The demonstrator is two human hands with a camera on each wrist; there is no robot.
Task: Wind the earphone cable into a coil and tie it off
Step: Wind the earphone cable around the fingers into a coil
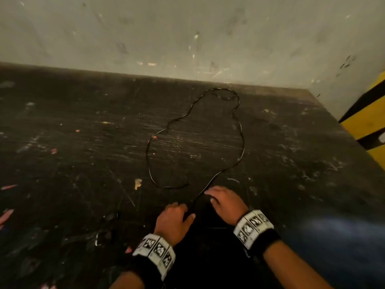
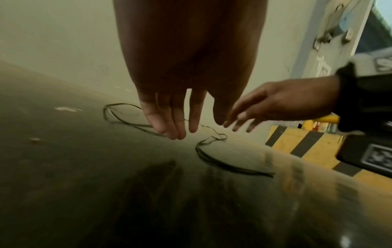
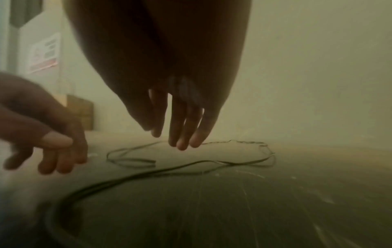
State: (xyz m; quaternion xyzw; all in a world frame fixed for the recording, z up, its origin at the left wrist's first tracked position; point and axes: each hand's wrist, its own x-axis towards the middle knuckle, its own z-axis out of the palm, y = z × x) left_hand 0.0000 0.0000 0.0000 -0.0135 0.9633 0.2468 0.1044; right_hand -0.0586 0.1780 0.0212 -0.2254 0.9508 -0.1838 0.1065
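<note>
The thin black earphone cable (image 1: 241, 140) lies uncoiled in one large loose loop on the dark scratched table (image 1: 83, 163). One strand runs back toward me and passes between my hands. My left hand (image 1: 179, 209) hovers just left of that strand with its fingers straight and holds nothing. My right hand (image 1: 214, 197) hovers just right of it, fingers relaxed and also empty. In the left wrist view the left hand's fingers (image 2: 176, 124) hang above the cable (image 2: 222, 164). In the right wrist view the right hand's fingers (image 3: 182, 132) hang above the cable (image 3: 191, 166). The earbuds and plug cannot be made out.
A pale scuffed wall (image 1: 187, 38) stands directly behind the table. A yellow and black striped barrier (image 1: 366, 122) lies past the table's right edge. Small pink and white flecks (image 1: 8, 215) dot the left side of the tabletop.
</note>
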